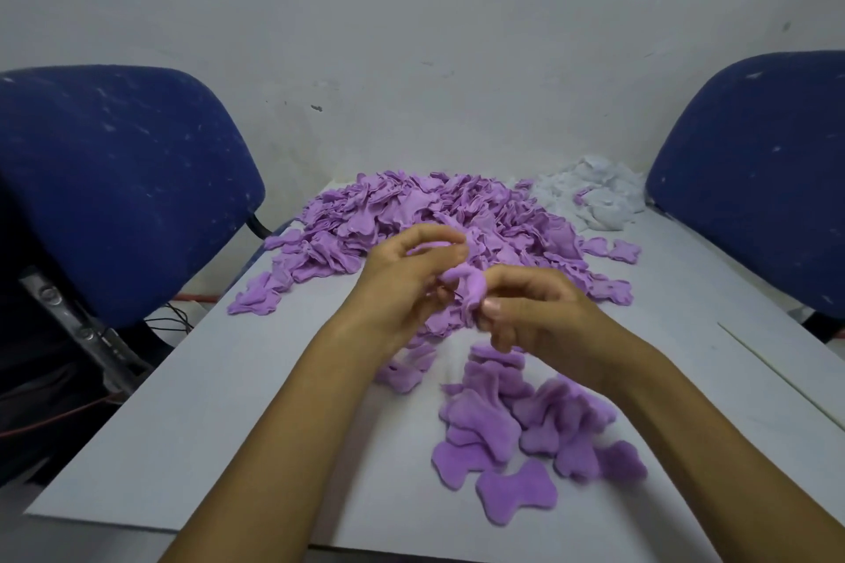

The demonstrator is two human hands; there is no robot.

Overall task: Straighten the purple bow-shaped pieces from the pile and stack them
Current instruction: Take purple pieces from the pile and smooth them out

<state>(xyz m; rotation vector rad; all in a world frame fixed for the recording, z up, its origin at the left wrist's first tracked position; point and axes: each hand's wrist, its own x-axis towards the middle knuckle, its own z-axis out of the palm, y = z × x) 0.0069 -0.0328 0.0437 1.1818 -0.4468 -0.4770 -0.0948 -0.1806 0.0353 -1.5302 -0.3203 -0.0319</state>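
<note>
A big pile of crumpled purple bow-shaped pieces [411, 215] covers the far middle of the white table [205, 425]. Above the pile's near edge, my left hand [411, 274] and my right hand [535, 311] both pinch one folded purple piece [466, 288] between their fingertips. Closer to me, under my right forearm, lies a loose stack of flattened purple pieces [484, 421], several of them overlapping. One flat bow [516, 494] sits alone at the stack's near edge.
A heap of white pieces [594, 192] sits at the table's far right corner. Blue chairs stand on the left [114, 178] and on the right [754, 178]. A few stray purple pieces [612, 249] lie right of the pile. A grey wall is behind.
</note>
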